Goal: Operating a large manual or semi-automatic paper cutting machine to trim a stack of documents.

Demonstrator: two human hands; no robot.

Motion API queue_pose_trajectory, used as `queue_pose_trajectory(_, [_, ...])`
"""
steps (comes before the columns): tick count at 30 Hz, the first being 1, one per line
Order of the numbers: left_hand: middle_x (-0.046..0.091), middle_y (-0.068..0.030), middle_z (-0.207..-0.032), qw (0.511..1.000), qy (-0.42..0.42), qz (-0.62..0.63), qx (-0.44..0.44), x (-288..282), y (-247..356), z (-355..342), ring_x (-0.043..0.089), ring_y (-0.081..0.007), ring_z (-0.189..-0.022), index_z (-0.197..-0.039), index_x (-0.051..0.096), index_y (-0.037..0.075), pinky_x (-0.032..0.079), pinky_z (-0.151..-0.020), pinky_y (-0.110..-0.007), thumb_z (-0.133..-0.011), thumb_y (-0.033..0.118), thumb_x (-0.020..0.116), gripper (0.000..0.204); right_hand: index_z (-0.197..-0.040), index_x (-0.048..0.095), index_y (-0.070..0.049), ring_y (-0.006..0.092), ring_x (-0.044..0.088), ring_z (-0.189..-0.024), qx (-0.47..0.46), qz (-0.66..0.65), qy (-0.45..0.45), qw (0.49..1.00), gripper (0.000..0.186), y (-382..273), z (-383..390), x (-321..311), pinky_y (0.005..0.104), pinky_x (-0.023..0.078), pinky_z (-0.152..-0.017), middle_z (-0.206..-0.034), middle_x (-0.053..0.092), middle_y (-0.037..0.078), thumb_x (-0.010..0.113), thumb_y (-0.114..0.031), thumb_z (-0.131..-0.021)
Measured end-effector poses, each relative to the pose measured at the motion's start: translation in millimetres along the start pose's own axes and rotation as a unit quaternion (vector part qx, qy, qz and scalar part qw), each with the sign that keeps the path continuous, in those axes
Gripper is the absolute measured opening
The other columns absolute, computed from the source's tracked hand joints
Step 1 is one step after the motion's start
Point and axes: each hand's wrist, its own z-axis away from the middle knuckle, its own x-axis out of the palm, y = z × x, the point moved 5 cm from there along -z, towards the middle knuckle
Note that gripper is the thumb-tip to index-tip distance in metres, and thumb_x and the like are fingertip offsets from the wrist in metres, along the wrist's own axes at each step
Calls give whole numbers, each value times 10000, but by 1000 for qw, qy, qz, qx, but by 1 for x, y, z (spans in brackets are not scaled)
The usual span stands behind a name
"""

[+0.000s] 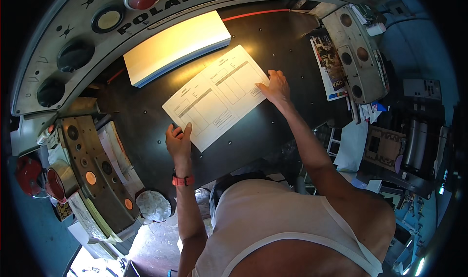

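A white printed form [214, 99], with two matching halves of lines and boxes, lies slantwise over the dark metal table of a paper cutter. Whether it is one sheet or a thin pile, I cannot tell. My left hand [179, 144], a red watch on its wrist, holds the form's lower left edge, thumb over the paper and fingers curled at the side. At the opposite short edge, my right hand [276, 88] has its thumb on the printed face and its fingers bent at the border. Just beyond the form sits a thick stack of paper [178, 45], brightly lit from above.
The machine's front panel [109, 43], with knobs and round buttons, spans the far side. Side housings flank the table [146, 143] at left [80, 145] and right [348, 43]. Colourful printed sheets [329, 67] lie at the right edge; a clear plastic bag [153, 205] is at near left.
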Motion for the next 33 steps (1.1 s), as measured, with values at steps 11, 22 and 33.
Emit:
queue_pose_trajectory(11, [589,-26,-829,987,-39,130,-87,18,-19,5,531,-114,-740,-1000,699,-8,469,-695,-276,-786,167,808,297,-973,671,3,280,661,-943,63,-206,-44,975,444,28,19,12,404,528,-825,-974,677,164,799,-327,-705])
queue_pose_trajectory(22, [568,-87,-1022,973,-65,104,-194,-26,-70,139,561,-180,-879,-1228,548,26,480,-739,-332,-848,394,752,566,-1133,613,54,238,700,-906,157,-588,-249,753,343,12,86,1,353,565,-797,-1032,696,163,710,-46,-820])
queue_pose_trajectory(33, [690,-102,-1021,883,-137,324,-311,-40,-50,152,694,-215,-845,-1146,620,29,598,-618,-330,-896,168,707,298,-1211,597,34,228,671,-1013,184,-599,-280,727,401,21,131,13,373,544,-887,-1086,687,133,714,-93,-849])
